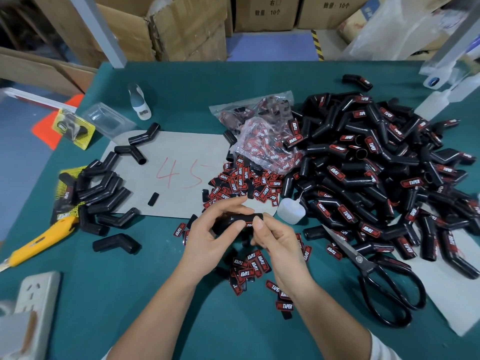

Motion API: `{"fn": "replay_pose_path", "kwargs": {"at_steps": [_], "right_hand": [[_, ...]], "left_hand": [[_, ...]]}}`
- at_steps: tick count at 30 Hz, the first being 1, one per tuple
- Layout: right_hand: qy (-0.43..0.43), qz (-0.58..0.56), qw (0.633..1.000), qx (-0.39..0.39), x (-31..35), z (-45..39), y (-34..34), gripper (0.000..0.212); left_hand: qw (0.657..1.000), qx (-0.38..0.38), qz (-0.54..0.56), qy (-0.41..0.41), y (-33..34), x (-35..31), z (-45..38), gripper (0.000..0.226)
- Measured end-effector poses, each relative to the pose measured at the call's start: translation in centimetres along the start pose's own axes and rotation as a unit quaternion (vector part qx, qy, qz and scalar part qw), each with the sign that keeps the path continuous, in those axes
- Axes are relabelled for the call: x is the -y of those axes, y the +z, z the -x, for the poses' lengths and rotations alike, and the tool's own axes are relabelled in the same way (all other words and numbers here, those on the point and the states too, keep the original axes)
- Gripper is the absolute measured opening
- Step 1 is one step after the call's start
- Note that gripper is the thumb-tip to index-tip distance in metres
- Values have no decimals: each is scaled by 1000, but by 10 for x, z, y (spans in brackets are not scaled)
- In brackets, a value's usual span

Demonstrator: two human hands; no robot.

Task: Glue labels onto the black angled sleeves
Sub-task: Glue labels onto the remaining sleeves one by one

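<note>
Gripping one sleeve (235,221), two hands (241,237)

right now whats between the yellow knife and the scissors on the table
Head view: between yellow knife and scissors are both hands, holding a black sleeve, and loose labels.

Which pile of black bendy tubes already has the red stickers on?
The big pile on the right: nearly every sleeve there shows a red label. Most in the small pile on the left are plain black.
</note>
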State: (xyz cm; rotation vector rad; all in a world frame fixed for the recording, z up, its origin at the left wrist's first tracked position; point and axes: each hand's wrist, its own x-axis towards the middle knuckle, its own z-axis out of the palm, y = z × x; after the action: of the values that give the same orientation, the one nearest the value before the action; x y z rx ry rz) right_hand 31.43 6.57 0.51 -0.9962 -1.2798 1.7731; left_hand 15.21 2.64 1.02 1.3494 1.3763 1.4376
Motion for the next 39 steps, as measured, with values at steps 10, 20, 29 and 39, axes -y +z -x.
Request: {"fn": "replay_pose_path", "kwargs": {"at_steps": [10, 20, 29, 39], "right_hand": [[28, 3, 1000, 4, 2, -1, -2, 49], [138, -60, 984, 93, 16, -1, -6, 51], [117, -72, 987, 86, 21, 2, -2, 48], [76, -10, 994, 80, 31, 5, -6, 49]], "left_hand": [[995, 4, -73, 62, -3, 9, -1, 27], [922, 6, -308, 235, -5, 14, -6, 20], [935, 60, -280, 209, -15, 11, -5, 24], [956, 101, -213, 176, -22, 10, -4, 39]]}}
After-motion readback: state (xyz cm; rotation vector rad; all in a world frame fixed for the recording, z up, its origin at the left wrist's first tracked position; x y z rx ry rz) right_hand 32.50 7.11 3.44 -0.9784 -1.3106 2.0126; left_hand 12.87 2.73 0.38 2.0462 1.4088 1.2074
